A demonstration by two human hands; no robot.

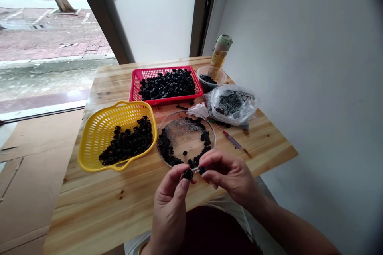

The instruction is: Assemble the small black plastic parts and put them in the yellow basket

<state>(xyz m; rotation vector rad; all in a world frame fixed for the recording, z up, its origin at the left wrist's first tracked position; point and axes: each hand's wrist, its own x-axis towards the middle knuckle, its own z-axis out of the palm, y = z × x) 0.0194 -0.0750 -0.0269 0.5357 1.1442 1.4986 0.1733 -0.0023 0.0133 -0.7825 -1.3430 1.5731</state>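
Nearest the wearer, the left hand (pixel 172 203) pinches a round black cap (pixel 188 174) between thumb and fingers, its hollow side showing. Just beside it, the right hand (pixel 229 175) pinches a small black knob (pixel 202 169) with a thin metal pin pointing at the cap. Both pieces are held above the near rim of a round clear tray (pixel 191 143), which contains loose metal pins (pixel 179 127) and a ring of small black parts. Left of the tray sits a yellow basket (pixel 101 127), partly filled with black rings. Right of the tray, a screwdriver (pixel 231 139) with a red and purple handle lies on the wooden table (pixel 98 203). Farther out: a clear plastic bag (pixel 231 105) of dark parts, a red basket (pixel 167 99) heaped with black pieces, a clear tub (pixel 212 79) holding small black parts and, behind it, an upright bottle (pixel 220 52) with a green lid.
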